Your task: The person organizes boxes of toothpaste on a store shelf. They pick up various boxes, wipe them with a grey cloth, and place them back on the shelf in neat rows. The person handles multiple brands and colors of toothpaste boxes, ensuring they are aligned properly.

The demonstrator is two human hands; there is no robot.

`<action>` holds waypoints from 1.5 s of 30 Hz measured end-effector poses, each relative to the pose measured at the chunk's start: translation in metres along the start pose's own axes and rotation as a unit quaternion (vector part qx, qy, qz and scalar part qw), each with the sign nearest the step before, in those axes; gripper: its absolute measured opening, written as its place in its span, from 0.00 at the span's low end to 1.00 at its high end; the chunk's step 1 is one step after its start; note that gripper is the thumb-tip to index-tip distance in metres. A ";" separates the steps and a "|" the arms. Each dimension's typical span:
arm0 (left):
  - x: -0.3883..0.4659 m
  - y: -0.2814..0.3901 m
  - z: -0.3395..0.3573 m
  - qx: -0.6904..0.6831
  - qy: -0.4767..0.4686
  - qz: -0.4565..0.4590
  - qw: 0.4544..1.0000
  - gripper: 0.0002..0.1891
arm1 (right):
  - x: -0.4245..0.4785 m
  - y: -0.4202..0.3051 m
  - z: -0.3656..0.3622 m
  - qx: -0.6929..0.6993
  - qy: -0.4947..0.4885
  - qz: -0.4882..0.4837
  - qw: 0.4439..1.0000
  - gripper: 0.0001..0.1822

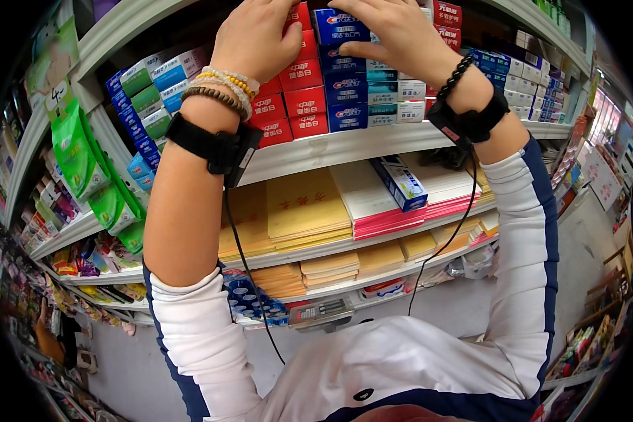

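My left hand (256,39) is raised at the left of the toothpaste boxes, its thumb against a stack of red boxes (301,74). The top edge of the view cuts off its fingertips. Across from it, my right hand (398,37) reaches over a column of dark blue Crest boxes (344,87). Its thumb and fingers are spread in front of the topmost blue box (337,27). Whether either hand grips a box or only touches it cannot be told. Teal-and-white boxes (382,94) stand beside the blue column, partly behind my right hand.
On the shelf below lie yellow paper booklets (306,205) and a single toothpaste box (401,182) atop white paper stacks (358,192). Green packets (79,147) hang at the left. Black cables (242,253) run down from both wrist straps. A person's leg (47,332) shows at lower left.
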State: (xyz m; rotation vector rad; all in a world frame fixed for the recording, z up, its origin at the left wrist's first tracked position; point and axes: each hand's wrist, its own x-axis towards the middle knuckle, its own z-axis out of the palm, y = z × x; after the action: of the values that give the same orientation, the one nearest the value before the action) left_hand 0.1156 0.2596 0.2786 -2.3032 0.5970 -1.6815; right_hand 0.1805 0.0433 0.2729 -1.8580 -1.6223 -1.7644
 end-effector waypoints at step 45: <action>0.001 0.036 -0.018 0.047 -0.038 -0.009 0.998 0.20 | -0.290 -0.114 -0.001 0.137 -0.141 0.253 0.947 0.30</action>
State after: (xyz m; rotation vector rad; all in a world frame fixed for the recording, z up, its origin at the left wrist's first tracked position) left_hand 0.0919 0.2281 0.2702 -2.3005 0.4728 -1.5873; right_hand 0.1689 -0.0802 -0.0126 -2.1968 -1.2224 -1.0495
